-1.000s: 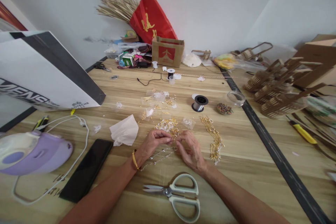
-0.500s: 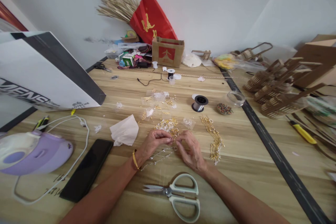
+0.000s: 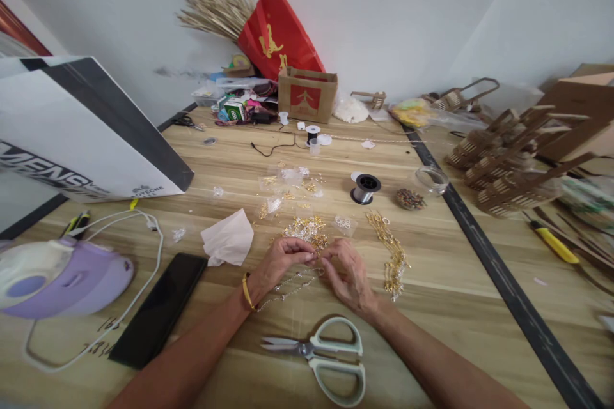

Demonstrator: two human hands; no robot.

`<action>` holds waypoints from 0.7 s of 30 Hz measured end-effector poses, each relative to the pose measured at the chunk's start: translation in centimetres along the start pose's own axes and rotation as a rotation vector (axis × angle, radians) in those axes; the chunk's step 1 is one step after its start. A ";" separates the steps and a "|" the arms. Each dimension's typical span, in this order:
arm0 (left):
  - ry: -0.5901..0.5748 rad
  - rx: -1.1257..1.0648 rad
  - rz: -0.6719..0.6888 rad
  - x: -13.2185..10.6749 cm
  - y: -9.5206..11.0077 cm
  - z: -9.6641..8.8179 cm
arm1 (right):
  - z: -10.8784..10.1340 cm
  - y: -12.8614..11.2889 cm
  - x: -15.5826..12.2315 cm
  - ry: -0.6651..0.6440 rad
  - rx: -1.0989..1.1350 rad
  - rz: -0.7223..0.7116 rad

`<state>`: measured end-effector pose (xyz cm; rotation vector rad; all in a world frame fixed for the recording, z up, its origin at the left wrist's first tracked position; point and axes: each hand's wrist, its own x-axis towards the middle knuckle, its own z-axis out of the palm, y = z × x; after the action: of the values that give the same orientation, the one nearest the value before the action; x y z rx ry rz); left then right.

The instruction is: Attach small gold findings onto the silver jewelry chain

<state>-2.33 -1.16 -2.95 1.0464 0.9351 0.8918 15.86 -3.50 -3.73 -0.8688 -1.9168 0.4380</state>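
My left hand (image 3: 286, 259) and my right hand (image 3: 348, 273) meet fingertip to fingertip over the table's middle, both pinched closed. Whatever lies between the fingertips is too small to make out. Just beyond them spreads a pile of gold and silver beads and charms (image 3: 305, 227). A silver beaded chain (image 3: 292, 287) lies below the fingers, running toward my left wrist. Scissors with pale green handles (image 3: 316, 353) rest between my forearms, blades pointing left. Gold chains (image 3: 394, 255) lie in a bunch to the right of my right hand.
Wire spool (image 3: 365, 188), jar of beads (image 3: 411, 197) and woven baskets (image 3: 508, 160) stand to the right. On the left are a white tissue (image 3: 228, 236), a black phone (image 3: 160, 310), a purple device (image 3: 71, 278) and a large white box (image 3: 91, 134). A paper bag (image 3: 307, 94) stands behind.
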 end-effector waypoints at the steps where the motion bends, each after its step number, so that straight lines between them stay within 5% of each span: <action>1: -0.004 0.004 0.001 0.0 0.0 0.0 | 0.0 0.0 0.0 -0.002 -0.001 0.002; 21: 0.014 0.016 -0.008 -0.1 0.2 0.3 | 0.1 0.1 0.0 -0.023 0.007 0.023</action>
<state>-2.16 -1.27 -2.64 1.0511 0.9589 0.8875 15.86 -3.42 -3.88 -0.8855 -1.9273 0.4696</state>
